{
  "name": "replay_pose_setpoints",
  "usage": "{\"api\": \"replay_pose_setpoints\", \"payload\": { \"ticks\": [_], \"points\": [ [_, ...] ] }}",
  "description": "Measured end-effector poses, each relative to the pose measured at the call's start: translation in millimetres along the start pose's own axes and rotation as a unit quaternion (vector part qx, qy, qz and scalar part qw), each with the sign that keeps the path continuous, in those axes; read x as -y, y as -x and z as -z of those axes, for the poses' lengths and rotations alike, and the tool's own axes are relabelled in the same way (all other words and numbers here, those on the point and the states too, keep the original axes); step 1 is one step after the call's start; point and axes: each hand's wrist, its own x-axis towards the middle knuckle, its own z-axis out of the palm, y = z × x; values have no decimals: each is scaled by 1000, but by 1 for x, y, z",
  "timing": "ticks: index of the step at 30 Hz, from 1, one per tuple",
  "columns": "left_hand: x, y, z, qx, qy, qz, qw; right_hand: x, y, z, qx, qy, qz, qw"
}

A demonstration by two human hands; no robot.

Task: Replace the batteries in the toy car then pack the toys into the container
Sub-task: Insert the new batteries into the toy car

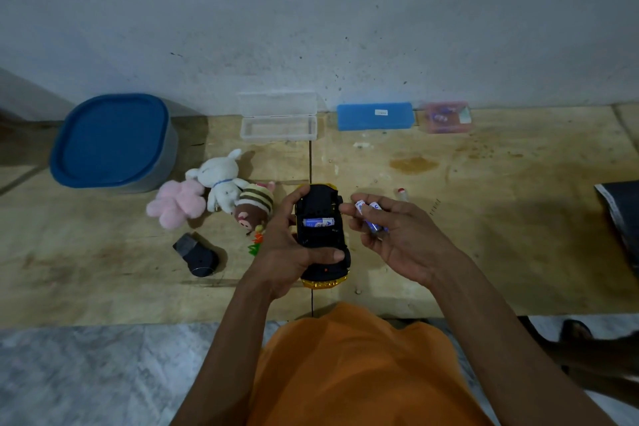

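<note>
**One cell seated, two in hand, packing not begun**

The toy car [323,235] is the reference point for everything here. It is held belly-up above the wooden board [484,235], yellow body underneath, black chassis facing the camera. The left hand [287,252] grips it, fingers wrapped round its left flank and thumb pressed across the near end of the chassis. The battery bay is open, and one blue battery [318,222] lies crosswise in it; the slots beside it look unfilled, though shadow makes that hard to confirm.

Just right of the car, the right hand [390,232] holds two more loose batteries [371,218], fingers curled around them, with the forefinger reaching towards the car's edge.

So the battery swap reads as partly done: cells remain to seat, and the bay cover must go back on. I cannot tell which item is that cover.

Nothing is packed yet. Left of the car lie the plush toys: a striped bee [254,209], a white rabbit [223,180] and a pink plush [178,202]. A black remote-like object [197,254] sits further left and nearer the person. Beyond the plush toys, the blue-lidded container [114,142] stands closed, so its lid must come off first.
</note>
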Motion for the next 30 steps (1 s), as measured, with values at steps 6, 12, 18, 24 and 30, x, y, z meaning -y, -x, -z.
{"api": "replay_pose_setpoints", "payload": {
  "ticks": [6,12,18,24,30],
  "points": [
    [-1,-1,1,-1,-3,0,1000,-6,-6,-1,-48,45,62,996],
    [-2,0,2,4,-13,-5,1000,-9,-7,-3,-85,145,108,980],
    [-5,-2,2,28,-12,-1,1000,-9,-16,-18,-41,318,283,904],
    [-8,-2,4,50,-5,-4,999,-6,-29,-24,80,456,331,822],
    [-5,-3,9,43,1,3,999,-4,-42,-17,116,552,387,729]
  ]
}}
